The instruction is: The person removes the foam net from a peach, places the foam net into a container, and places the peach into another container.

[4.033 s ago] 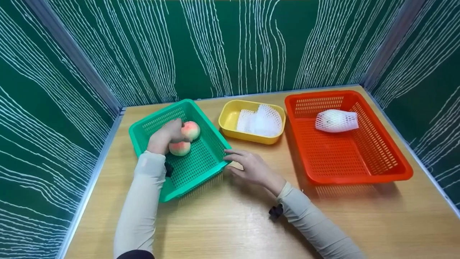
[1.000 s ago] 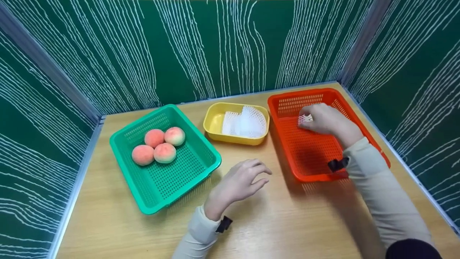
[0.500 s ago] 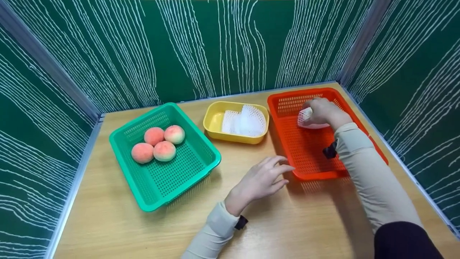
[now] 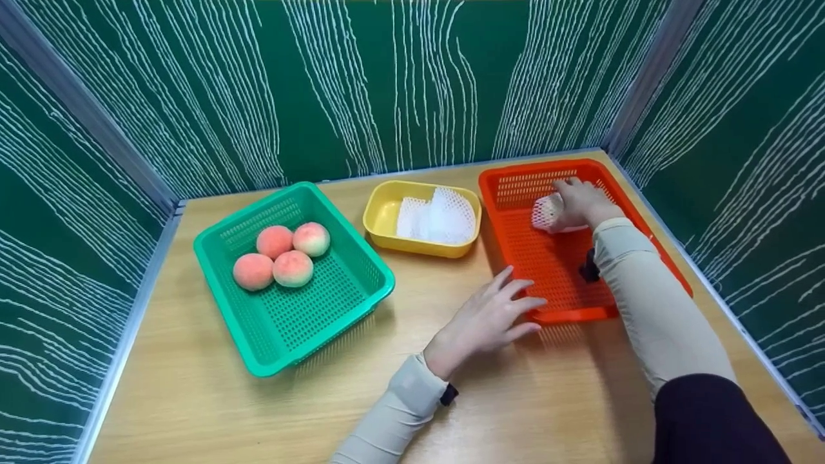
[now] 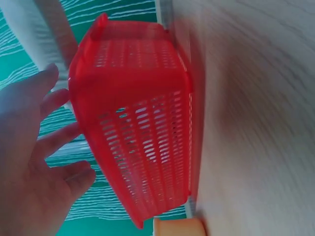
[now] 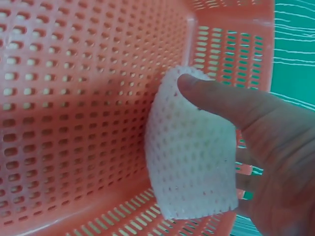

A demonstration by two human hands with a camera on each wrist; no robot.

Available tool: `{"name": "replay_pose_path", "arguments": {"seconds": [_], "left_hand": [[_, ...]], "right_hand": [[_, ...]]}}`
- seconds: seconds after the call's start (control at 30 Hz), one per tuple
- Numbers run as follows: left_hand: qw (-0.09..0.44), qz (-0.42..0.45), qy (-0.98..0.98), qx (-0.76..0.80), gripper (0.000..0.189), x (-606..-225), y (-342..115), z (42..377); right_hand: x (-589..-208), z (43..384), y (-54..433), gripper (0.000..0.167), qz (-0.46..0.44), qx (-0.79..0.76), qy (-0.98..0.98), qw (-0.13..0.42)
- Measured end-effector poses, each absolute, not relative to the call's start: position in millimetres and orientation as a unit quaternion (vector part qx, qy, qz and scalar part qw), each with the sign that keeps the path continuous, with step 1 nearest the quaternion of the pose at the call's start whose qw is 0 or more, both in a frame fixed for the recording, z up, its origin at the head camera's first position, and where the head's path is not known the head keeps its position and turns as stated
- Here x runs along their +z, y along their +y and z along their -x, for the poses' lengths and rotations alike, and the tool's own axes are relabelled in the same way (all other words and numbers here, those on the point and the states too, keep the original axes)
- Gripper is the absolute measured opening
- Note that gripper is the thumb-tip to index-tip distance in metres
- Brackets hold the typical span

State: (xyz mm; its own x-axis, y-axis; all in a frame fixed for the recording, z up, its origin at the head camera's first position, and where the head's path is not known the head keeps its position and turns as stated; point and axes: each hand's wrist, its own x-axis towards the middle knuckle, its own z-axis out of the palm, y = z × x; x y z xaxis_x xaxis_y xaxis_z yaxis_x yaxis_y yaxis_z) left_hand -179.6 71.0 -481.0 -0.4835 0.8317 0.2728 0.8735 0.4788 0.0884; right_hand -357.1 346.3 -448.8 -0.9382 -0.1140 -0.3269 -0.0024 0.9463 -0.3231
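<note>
A pale fruit in a white foam net (image 4: 545, 212) lies in the back part of the red basket (image 4: 575, 314). My right hand (image 4: 583, 203) holds it from the right; in the right wrist view the thumb (image 6: 206, 91) lies across the foam net (image 6: 189, 152) and the other fingers are mostly hidden behind it. At the basket's near left corner is my left hand (image 4: 483, 316), fingers spread and holding nothing. The left wrist view has those fingertips beside the red rim (image 5: 106, 152); whether they touch it, I cannot tell.
On the left stands a green basket (image 4: 322, 345) with several pink peaches (image 4: 293, 269) grouped inside. Between the baskets, a yellow tub (image 4: 422, 246) holds white foam nets (image 4: 445, 216). Green walls with white lines (image 4: 387, 84) border the wooden table (image 4: 193, 386).
My left hand left the green basket and moved right to the red basket's corner, its fingers spreading. My right hand went from the green basket's rim to the netted fruit.
</note>
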Motion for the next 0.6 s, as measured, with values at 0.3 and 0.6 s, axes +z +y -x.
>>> {"name": "replay_pose_path", "arguments": {"seconds": [0.3,0.6], "left_hand": [[0.118,0.495,-0.858,-0.073,0.037,-489,80,182],[0.131,0.496,-0.854,-0.084,0.033,-494,84,182]], "right_hand": [[-456,370,347,0.111,0.021,-0.156,0.969,0.189],[-475,376,350,0.100,0.033,-0.130,0.974,0.185]]}}
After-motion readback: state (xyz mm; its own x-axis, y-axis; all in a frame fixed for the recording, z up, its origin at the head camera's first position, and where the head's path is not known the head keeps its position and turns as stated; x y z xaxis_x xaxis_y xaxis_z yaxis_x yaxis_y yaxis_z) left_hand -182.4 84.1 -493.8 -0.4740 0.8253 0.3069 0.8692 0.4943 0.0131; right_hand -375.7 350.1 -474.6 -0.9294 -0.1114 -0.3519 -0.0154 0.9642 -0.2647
